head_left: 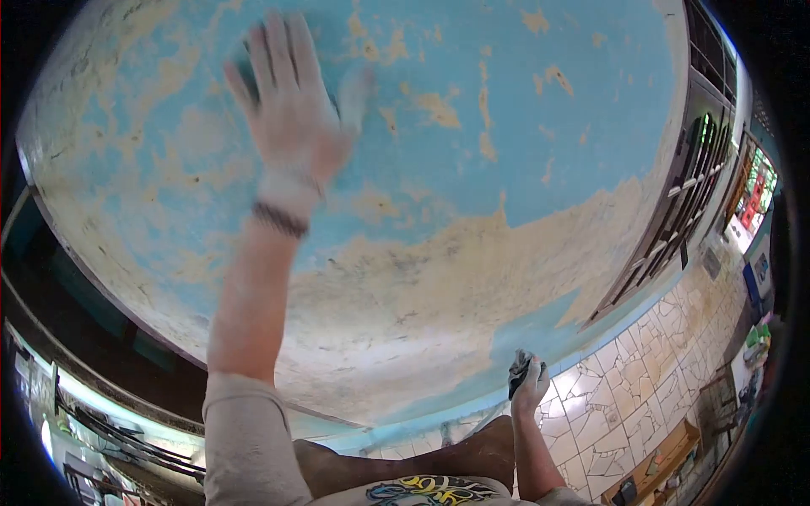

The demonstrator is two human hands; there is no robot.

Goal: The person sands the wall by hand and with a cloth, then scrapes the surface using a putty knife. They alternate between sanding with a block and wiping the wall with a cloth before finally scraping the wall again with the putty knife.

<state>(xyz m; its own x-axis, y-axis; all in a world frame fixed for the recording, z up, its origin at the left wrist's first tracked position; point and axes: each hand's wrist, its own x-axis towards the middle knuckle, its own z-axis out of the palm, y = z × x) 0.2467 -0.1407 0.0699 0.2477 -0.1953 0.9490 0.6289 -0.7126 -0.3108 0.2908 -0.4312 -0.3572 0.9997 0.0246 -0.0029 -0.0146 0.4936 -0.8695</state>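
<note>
My left hand [291,114] is raised against the blue wall [607,118], palm toward it and fingers spread. White dust coats this hand down to the wrist, where a dark braided bracelet [281,219] sits. Motion blurs it slightly. Around it the blue paint is broken by patches of bare beige plaster [439,110]. Lower down, near my right hip, my right hand [531,390] is closed on a dark crumpled cloth [519,369]. Dust whitens those fingers too.
A dark window with bars [675,194] borders the wall on the right, and a dark opening [93,312] lies at the left. Broken-tile flooring [616,379] runs below. A wooden box [666,460] stands at the lower right, near a cluttered table [747,363].
</note>
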